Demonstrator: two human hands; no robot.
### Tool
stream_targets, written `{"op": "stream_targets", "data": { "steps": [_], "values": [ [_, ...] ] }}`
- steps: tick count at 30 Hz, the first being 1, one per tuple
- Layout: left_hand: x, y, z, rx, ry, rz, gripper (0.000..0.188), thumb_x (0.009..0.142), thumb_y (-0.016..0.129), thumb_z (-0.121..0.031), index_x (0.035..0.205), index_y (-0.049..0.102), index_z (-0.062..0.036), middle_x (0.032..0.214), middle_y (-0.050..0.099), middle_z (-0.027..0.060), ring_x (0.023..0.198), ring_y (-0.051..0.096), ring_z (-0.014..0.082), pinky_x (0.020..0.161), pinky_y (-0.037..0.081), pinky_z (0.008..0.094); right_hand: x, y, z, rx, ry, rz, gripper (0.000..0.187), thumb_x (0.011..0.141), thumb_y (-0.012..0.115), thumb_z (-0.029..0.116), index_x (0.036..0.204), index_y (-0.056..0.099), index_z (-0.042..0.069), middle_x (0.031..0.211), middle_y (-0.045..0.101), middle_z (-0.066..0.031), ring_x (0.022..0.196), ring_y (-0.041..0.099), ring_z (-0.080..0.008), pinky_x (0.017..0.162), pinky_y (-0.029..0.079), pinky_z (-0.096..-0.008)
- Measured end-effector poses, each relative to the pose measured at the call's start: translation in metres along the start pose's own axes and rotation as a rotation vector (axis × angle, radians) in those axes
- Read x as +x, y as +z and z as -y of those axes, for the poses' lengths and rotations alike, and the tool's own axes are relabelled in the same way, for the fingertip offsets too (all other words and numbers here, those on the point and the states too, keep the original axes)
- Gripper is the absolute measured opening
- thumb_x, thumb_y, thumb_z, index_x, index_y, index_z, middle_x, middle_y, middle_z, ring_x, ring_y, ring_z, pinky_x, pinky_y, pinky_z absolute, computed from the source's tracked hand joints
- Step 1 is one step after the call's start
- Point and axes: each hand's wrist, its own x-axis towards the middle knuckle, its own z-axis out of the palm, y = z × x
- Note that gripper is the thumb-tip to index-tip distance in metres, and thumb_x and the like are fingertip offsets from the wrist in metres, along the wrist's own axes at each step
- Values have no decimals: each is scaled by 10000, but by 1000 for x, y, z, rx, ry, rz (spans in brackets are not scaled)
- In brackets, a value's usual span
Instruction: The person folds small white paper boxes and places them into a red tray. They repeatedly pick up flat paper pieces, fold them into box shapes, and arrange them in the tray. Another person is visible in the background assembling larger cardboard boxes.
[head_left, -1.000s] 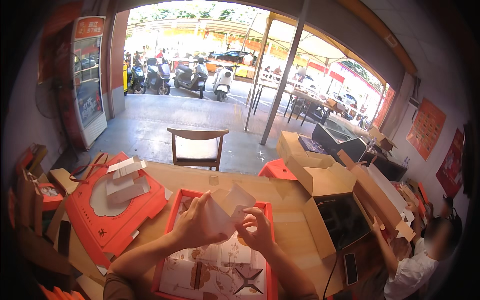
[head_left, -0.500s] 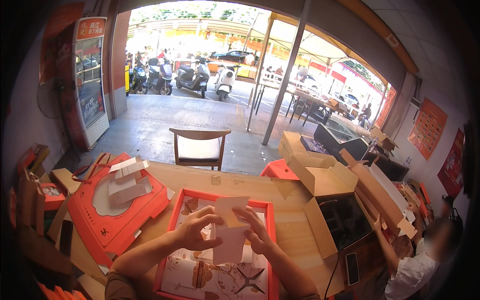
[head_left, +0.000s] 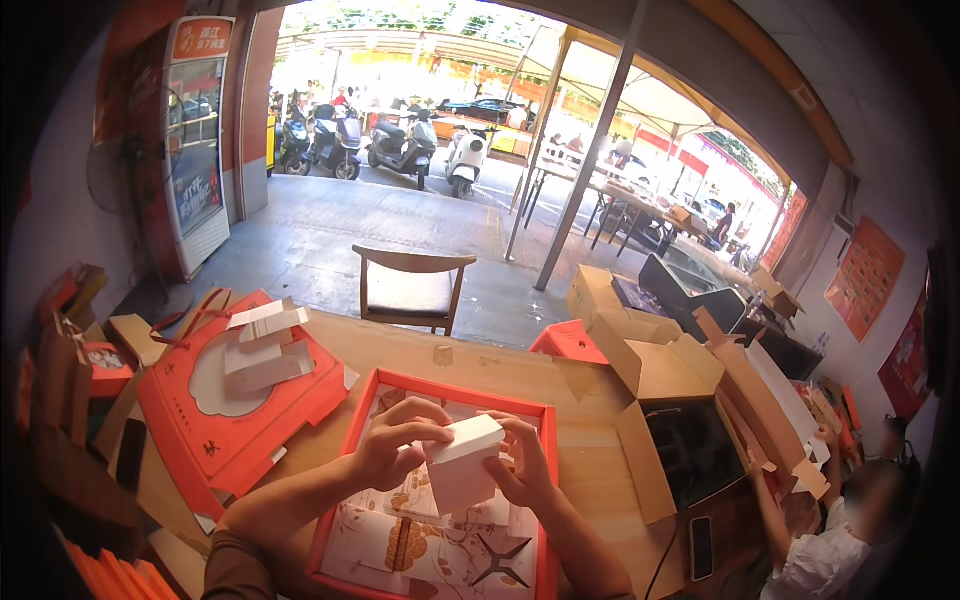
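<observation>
Both my hands hold a small white cardboard box (head_left: 462,465) above an open red tray-like box (head_left: 358,432) with a printed floral lining. My left hand (head_left: 392,440) grips the white box from its left side and top. My right hand (head_left: 522,462) presses against its right side. The white box is folded into a block shape, tilted slightly, with its lid edge uppermost. The red box lies flat on the wooden table (head_left: 500,365) straight in front of me.
A stack of flat red box lids (head_left: 240,410) with several small white boxes (head_left: 262,340) on top lies at the left. An open brown carton (head_left: 660,370) stands at the right, where another person (head_left: 840,540) bends over. A wooden chair (head_left: 410,290) stands beyond the table.
The flat white card that my hands held spread open a second ago has been folded into a closed box shape, and my hands have come lower over the red box.
</observation>
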Motion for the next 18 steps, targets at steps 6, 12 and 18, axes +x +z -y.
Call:
{"op": "stream_targets", "data": {
  "steps": [6,12,18],
  "values": [
    [8,3,-10,-2,-99,-12,220,1025,582,-77,1169,740,-23,1197,744,207,1059,758,318,844,618,400,-5,-1,-1,50,50,-42,691,951,787,93,1538,425,44,1476,587,-240,1248,684,-325,908,650,-427],
    [1,7,-5,8,-159,-108,299,968,560,43,1212,725,-6,1183,773,195,983,789,299,794,645,369,-6,-7,-1,-23,126,28,760,982,761,101,1631,366,114,1522,553,-275,1242,692,-348,872,658,-414],
    [9,8,0,173,9,50,266,979,593,22,1199,738,-16,1181,768,193,982,785,328,808,651,381,-4,-10,-10,74,148,18,697,1014,715,75,1635,400,87,1553,543,-244,1254,686,-347,895,661,-403]
  ]
}}
